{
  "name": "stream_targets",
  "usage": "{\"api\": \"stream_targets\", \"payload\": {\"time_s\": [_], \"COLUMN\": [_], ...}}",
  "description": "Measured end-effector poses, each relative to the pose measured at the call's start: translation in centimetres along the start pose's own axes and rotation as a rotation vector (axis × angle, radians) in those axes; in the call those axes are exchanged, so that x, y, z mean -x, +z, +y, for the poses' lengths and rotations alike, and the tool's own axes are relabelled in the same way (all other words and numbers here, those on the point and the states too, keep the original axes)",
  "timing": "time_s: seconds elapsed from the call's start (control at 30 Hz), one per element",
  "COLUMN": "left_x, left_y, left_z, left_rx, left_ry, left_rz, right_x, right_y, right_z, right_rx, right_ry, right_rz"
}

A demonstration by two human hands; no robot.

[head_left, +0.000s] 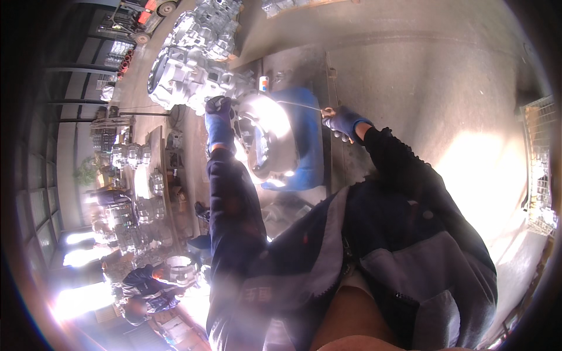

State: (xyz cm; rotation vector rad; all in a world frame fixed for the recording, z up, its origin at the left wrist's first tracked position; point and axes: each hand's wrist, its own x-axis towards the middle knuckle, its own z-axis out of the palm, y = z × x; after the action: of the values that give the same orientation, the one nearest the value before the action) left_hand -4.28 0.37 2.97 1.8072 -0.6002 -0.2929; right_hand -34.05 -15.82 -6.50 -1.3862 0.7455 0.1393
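Silver castings (181,76) sat left of the blue drum (310,140). Left hand (219,120), fingers curled, was at the left edge of the ring casting (285,136); couldn't tell if gripping. Ring casting overlapped drum's left part. Right hand (344,121), right of drum, was closed around a thin rod (300,105) pointing left.

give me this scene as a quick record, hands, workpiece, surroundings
left hand: blue-gloved, at the casting's left edge; grip unclear
right hand: blue-gloved, gripping a thin rod that reaches toward the casting
workpiece: ring-shaped metal casting, overlapping a blue plastic container in view
nearby: white-and-orange can
background: clustered metal castings, orange forklift, co-worker at lower left
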Motion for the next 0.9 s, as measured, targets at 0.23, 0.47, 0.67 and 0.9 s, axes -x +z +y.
{"api": "stream_targets", "payload": {"time_s": [0.23, 0.47, 0.67, 0.9], "left_x": [-0.3, 0.0, -0.1, -0.3], "left_y": [-0.4, -0.3, -0.1, -0.4], "left_z": [-0.6, -0.2, 0.1, -0.4], "left_rx": [-0.008, -0.02, -0.069, -0.031], "left_ry": [0.035, 0.014, -0.035, 0.0], "left_rz": [-0.029, -0.035, -0.014, -0.04], "right_x": [2.2, 6.3, 8.7, 9.2], "right_y": [0.5, -0.8, -0.1, 0.6], "right_z": [-1.0, -2.2, -2.2, -0.9], "right_rx": [0.194, 0.186, -0.201, -0.115], "right_ry": [-0.498, -0.441, -0.286, -0.178], "right_rz": [0.027, -0.031, -0.045, -0.116]}}
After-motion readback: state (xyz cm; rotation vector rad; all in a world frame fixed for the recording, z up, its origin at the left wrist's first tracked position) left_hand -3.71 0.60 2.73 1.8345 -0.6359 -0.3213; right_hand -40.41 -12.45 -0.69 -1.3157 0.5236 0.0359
